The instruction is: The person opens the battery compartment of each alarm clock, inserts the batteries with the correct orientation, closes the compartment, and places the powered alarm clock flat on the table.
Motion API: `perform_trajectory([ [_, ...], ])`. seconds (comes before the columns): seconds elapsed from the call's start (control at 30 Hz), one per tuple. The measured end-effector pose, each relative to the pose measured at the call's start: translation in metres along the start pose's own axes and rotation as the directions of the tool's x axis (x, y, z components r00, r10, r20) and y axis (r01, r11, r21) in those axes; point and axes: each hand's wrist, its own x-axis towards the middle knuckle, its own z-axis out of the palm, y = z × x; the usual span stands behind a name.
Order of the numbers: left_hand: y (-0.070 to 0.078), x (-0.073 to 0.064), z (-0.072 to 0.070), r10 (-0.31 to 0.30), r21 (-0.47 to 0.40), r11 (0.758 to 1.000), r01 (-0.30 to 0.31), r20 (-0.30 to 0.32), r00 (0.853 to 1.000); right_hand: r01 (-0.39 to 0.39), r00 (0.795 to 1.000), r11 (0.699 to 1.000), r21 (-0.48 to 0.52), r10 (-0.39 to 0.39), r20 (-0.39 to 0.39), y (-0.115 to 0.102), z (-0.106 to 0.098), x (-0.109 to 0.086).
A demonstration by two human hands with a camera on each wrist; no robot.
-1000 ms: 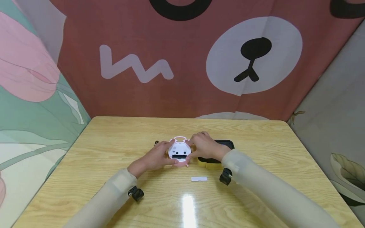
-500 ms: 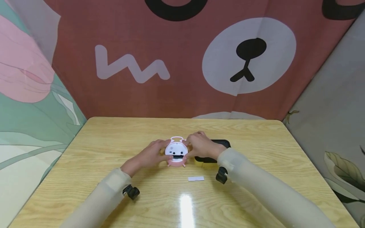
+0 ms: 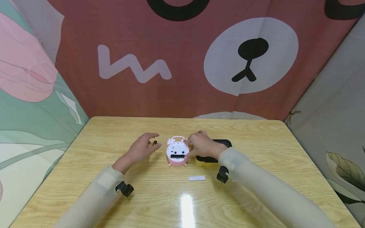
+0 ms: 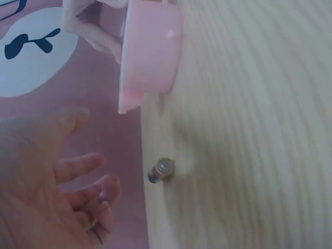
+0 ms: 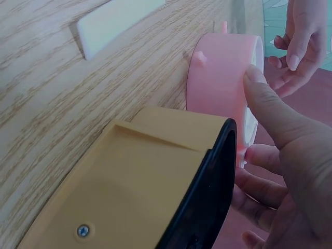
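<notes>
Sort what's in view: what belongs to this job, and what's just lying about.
Part of the job, it seems:
pink clock, in the right hand
small cylinder, likely a battery, near the left hand
white strip, perhaps the clock's cover

Probably just about:
yellow box
bear-print cloth

A reddish-brown backdrop (image 3: 176,101) with a cartoon muzzle (image 3: 251,56) rises beyond your fingers (image 3: 151,135), floral fabric (image 3: 31,104) to their left, grey leaf-printed cloth (image 3: 333,104) to their right, a wood-grain table (image 3: 114,136) beneath.
</notes>
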Motion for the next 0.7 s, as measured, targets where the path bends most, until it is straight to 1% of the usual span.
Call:
perform_trajectory([
  [0.1, -0.004, 0.001, 0.000, -0.048, 0.009, 0.999, 0.048, -0.036, 0.998, -0.012, 1.000, 1.000, 0.009, 0.012, 0.007, 0.000, 0.000, 0.000],
  [0.17, -0.007, 0.003, 0.001, -0.068, 0.018, 0.997, 0.069, -0.048, 0.997, -0.016, 1.000, 1.000, 0.013, 0.016, 0.010, 0.000, 0.000, 0.000],
  [0.37, -0.017, 0.008, 0.006, -0.147, 0.031, 0.988, 0.149, -0.058, 0.987, -0.015, 1.000, 1.000, 0.009, 0.015, 0.001, 0.001, 0.001, 0.000],
  [0.43, -0.020, 0.010, 0.007, -0.167, 0.048, 0.984, 0.170, -0.065, 0.984, -0.013, 1.000, 1.000, 0.009, 0.013, 0.000, 0.001, 0.001, -0.001],
  [0.53, -0.023, 0.012, 0.009, -0.178, 0.085, 0.979, 0.184, -0.074, 0.981, -0.007, 1.000, 1.000, 0.018, 0.007, -0.005, 0.001, 0.000, -0.001],
  [0.57, -0.023, 0.013, 0.009, -0.183, 0.097, 0.977, 0.189, -0.075, 0.980, -0.005, 1.000, 1.000, 0.020, 0.005, -0.005, 0.001, 0.000, -0.001],
  [0.7, -0.022, 0.014, 0.010, -0.222, 0.150, 0.962, 0.227, -0.044, 0.974, 0.005, 1.000, 1.000, 0.022, -0.005, -0.008, 0.002, 0.001, -0.001],
])
